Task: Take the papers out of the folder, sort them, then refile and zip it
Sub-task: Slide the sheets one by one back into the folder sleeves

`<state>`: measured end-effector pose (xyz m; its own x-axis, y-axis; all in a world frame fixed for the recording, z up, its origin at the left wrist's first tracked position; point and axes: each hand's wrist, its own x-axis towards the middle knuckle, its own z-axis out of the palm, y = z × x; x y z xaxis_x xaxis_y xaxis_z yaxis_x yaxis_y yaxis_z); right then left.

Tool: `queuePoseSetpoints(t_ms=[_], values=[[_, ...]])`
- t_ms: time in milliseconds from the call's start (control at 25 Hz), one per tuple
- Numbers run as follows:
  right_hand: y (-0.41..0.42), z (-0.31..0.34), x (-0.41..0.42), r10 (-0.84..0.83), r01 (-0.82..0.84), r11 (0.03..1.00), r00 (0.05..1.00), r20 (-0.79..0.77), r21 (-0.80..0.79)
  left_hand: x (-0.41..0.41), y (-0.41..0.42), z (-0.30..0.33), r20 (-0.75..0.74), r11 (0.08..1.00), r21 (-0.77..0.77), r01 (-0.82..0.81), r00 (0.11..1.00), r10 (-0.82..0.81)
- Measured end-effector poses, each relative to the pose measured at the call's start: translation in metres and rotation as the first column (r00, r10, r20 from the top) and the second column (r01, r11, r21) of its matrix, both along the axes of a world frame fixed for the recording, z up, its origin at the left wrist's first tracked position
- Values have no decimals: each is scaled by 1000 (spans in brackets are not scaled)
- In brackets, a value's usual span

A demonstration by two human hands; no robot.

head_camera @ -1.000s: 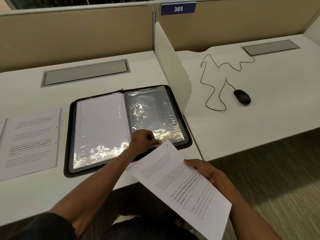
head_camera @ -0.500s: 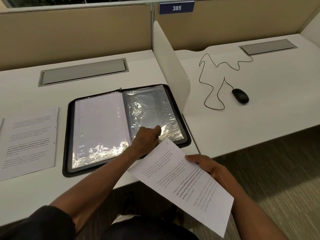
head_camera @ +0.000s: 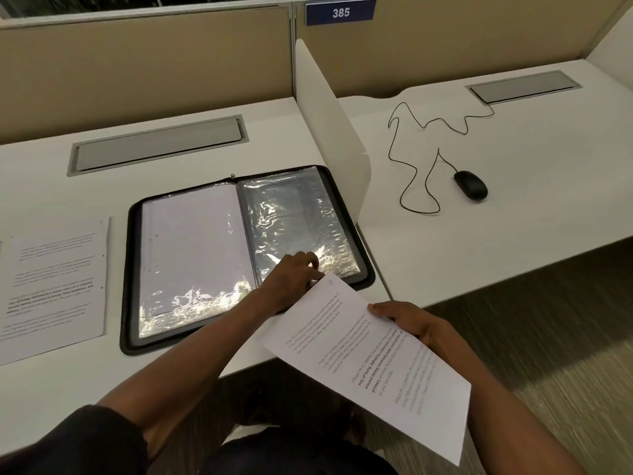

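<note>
the white worktop (head_camera: 191, 378) carries the open black zip folder (head_camera: 132, 269), which lies flat near the front edge with its right side close to the white divider panel (head_camera: 329, 132). a second worktop (head_camera: 513, 234) to the right holds a black mouse (head_camera: 470, 185) on a looping cable. the folder's left sleeve (head_camera: 191, 248) shows a white sheet inside it; the right sleeve (head_camera: 294, 221) is clear, crinkled plastic and looks empty. a printed sheet (head_camera: 54, 282) lies flat on the worktop just left of the folder. another printed page (head_camera: 366, 365) hangs past the near edge of the worktop, held by the right hand (head_camera: 407, 320), whose thumb pinches its right margin. the left hand (head_camera: 291, 279) rests on the near end of the right sleeve, fingers curled at the plastic; whether they pinch its edge i cannot tell. the page is light and floppy, so it should feed better held near its leading corner with the sleeve mouth spread. the plastic looks slick and limp, likely to cling shut, so it is best taken by its open edge. the zip pull (head_camera: 233, 175) sits at the far end of the spine.
</note>
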<state>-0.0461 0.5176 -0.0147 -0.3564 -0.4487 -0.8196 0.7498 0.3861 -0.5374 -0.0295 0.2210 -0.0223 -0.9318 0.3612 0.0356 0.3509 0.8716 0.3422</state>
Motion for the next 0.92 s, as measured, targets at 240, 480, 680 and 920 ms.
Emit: queuePoseSetpoints(t_ms=[240,480,680,920], values=[[0,-1,-1,-39,39,999,999,20,6,-19,-12,18,418,991,123,-44,909,-11],[2,-2,0,-41,40,999,999,22,17,-16,-1,24,398,989,109,-99,916,48],[-3,-2,5,-47,47,999,999,23,-2,-1,17,11,89,995,-40,-97,991,100],[-11,-5,19,-146,147,989,988,51,-24,0,28,10,-48,981,-143,-127,991,122]])
